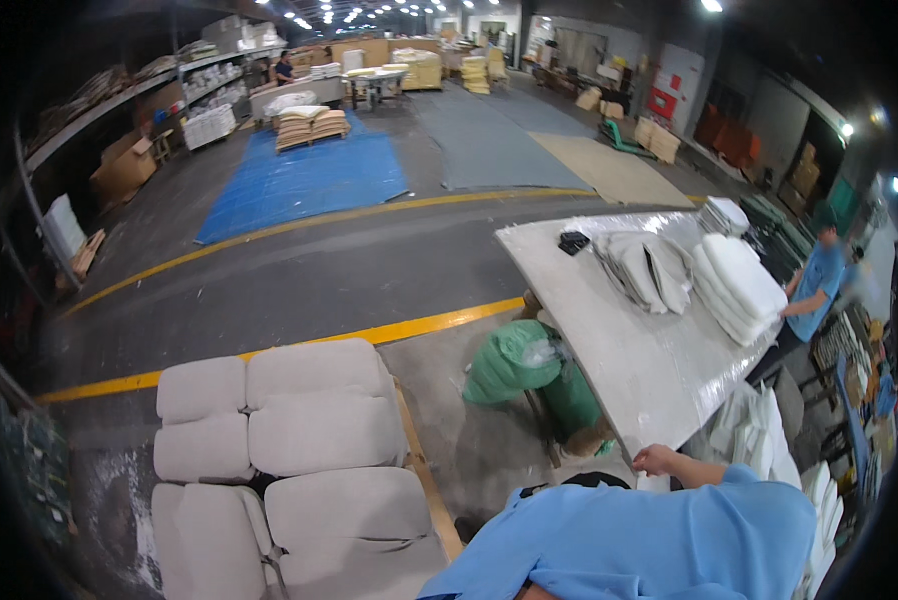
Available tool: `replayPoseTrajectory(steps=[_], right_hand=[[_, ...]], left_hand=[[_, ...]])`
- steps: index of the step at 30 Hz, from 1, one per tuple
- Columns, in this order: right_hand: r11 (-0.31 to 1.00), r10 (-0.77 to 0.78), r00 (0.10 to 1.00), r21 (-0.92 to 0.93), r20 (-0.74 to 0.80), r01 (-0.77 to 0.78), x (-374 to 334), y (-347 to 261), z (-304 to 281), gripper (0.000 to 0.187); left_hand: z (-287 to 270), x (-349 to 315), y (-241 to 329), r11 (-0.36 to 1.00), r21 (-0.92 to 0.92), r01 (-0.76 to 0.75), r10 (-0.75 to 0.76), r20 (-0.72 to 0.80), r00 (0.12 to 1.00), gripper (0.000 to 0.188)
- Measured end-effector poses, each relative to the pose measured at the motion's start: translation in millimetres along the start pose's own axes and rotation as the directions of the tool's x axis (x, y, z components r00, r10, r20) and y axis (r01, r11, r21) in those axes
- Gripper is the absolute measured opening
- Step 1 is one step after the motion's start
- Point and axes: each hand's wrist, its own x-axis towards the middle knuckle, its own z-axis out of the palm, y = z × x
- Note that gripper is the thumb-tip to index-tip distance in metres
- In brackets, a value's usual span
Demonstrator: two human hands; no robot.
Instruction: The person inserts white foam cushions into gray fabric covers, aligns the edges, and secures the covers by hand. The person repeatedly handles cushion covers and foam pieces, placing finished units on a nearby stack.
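One of the hands (659, 460) rests on the table (649, 370) edge — grey cushions (289, 440) stacked nearby.

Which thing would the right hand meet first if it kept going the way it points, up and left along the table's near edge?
Likely the green bag beside the table; the right hand already rests at the table's near corner. Depth is unclear.

**One head cam, wide fisheye, looking down and out across the floor**

Just one view here, so nothing overlaps with a second one. It sits up at head height and tilts down over a blue sleeve (659, 540) filling the lower edge, very close to the lens. The near end of the white table (649, 370) and the grey cushions (289, 450) are close below. Further out, the yellow floor line (419, 325) and blue tarp (304, 180) stretch away toward distant shelving. Edges bend hard near the dark rim.
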Motion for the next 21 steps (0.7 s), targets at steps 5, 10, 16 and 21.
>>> replayPoseTrajectory(steps=[5,10,16,21], right_hand=[[0.983,-0.140,0.989,-0.114,0.048,0.144,28.4,15.2,24.8,0.047],[0.957,-0.288,0.957,0.053,0.043,0.286,33.2,-31.5,46.7,0.047],[0.914,-0.214,0.972,0.331,-0.094,0.234,12.3,15.9,35.2,0.048],[0.481,0.068,0.997,0.875,0.021,-0.052,-4.5,101.5,45.5,0.042]], left_hand=[[29.3,-83.2,62.9,0.932,-0.291,-0.217,0.240,0.045,0.970,0.055],[33.8,-237.9,153.7,0.653,-0.753,-0.080,0.732,0.602,0.319,0.050],[-6.8,-338.2,199.7,0.670,-0.736,0.095,0.702,0.587,-0.402,0.047],[4.0,-293.4,190.4,0.764,-0.590,-0.263,0.575,0.806,-0.139,0.039]])
